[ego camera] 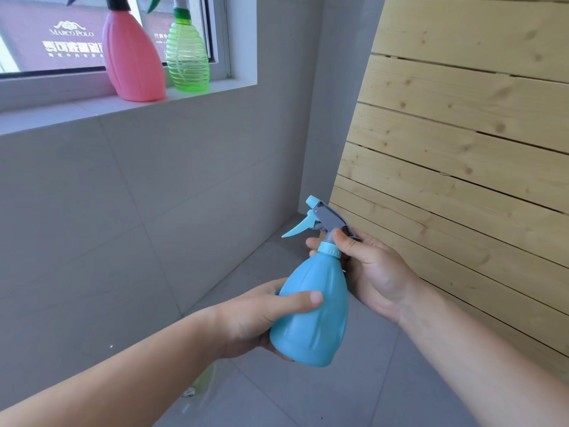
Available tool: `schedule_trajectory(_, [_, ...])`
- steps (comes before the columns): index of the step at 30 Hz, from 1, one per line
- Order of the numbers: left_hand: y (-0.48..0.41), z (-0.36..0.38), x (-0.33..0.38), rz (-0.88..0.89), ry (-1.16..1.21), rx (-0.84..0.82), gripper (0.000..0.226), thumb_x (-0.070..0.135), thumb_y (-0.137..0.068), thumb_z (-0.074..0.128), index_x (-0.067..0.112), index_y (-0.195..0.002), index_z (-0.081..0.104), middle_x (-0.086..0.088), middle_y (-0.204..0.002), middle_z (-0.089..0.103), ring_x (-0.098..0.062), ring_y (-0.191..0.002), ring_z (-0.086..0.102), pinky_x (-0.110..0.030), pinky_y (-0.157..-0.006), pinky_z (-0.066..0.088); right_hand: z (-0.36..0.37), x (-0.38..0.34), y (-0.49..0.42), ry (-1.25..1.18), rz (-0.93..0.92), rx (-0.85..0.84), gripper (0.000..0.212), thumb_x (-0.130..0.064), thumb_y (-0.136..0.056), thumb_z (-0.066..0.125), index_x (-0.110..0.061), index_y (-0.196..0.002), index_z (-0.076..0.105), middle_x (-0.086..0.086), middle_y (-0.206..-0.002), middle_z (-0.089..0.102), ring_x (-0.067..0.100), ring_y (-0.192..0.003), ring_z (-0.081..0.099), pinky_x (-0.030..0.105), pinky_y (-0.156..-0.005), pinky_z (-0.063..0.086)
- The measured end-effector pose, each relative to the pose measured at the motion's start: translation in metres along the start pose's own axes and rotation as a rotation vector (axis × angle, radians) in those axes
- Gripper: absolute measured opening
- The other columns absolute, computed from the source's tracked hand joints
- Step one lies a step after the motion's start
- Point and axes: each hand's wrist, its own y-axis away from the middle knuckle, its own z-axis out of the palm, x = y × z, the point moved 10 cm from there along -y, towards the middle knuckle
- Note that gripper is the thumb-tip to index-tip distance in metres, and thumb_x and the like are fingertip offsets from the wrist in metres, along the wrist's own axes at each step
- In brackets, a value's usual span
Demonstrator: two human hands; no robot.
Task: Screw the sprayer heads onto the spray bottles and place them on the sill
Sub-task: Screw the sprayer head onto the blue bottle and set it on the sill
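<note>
Blue bottle (311, 306), below the sill (92, 107), likely light, smooth plastic: left hand (255, 318) grips its body, right hand (369, 272) pinches the collar (329, 249), seating unclear.

A blue spray bottle (311, 315) sits at lower centre of the frame, off the ground and tilted slightly, its wide ribbed base toward the bottom and its neck up. On its neck is a sprayer head (323, 224) with a grey body, pale blue nozzle cap, trigger and collar; the nozzle points to the upper left. In the upper left of the frame, a pink spray bottle (132, 61) stands upright on the sill (61, 114) with a black collar at its neck. Just beside it, to its right, a translucent green ribbed bottle (187, 61) stands upright with a green and white sprayer fitted.
</note>
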Motion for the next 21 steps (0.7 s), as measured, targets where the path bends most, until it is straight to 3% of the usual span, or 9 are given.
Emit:
schedule_trajectory(4, [0.001,-0.003,0.007,0.037,-0.048,0.103,0.067,0.060,-0.065,0.081,0.033,-0.125,0.066,-0.004,-0.120,0.079,-0.024,-0.104,0.078,-0.043,-0.087,0.062,0.002,-0.003,0.001,0.056,-0.026,0.013,0.033,-0.028,-0.082,0.070,-0.009,-0.107,0.065,0.023,-0.109,0.075,0.030,-0.100,0.073,0.040,-0.088,0.058])
schedule_trajectory(8, [0.005,-0.006,0.011,0.055,-0.048,0.165,0.079,0.058,-0.059,0.085,0.029,-0.129,0.062,-0.005,-0.122,0.078,-0.024,-0.106,0.078,-0.035,-0.079,0.063,-0.001,-0.006,0.001,0.053,-0.100,0.098,0.013,-0.021,-0.084,0.070,-0.011,-0.092,0.074,0.025,-0.106,0.072,0.029,-0.100,0.074,0.034,-0.076,0.060])
schedule_trajectory(14, [0.008,-0.010,0.011,0.047,-0.083,0.244,0.082,0.056,-0.056,0.087,0.025,-0.128,0.061,-0.008,-0.121,0.077,-0.029,-0.110,0.076,-0.055,-0.096,0.061,-0.004,-0.001,0.000,0.100,-0.127,0.173,0.012,-0.016,-0.092,0.065,-0.016,-0.086,0.076,0.023,-0.101,0.074,0.027,-0.095,0.075,0.039,-0.081,0.059])
schedule_trajectory(18, [0.008,-0.014,0.011,0.041,-0.105,0.255,0.079,0.057,-0.057,0.087,0.026,-0.125,0.061,-0.006,-0.120,0.078,-0.027,-0.108,0.077,-0.053,-0.094,0.061,-0.005,0.002,-0.001,0.093,-0.117,0.166,0.010,-0.018,-0.092,0.065,-0.014,-0.094,0.075,0.022,-0.106,0.075,0.029,-0.101,0.074,0.040,-0.084,0.059])
schedule_trajectory(21, [0.007,-0.020,0.014,0.049,-0.117,0.228,0.075,0.057,-0.058,0.088,0.027,-0.122,0.062,-0.004,-0.117,0.078,-0.025,-0.107,0.077,-0.044,-0.089,0.063,-0.004,0.000,-0.001,0.107,-0.122,0.138,0.025,-0.024,-0.092,0.066,-0.007,-0.111,0.068,0.020,-0.111,0.076,0.025,-0.107,0.073,0.036,-0.081,0.058])
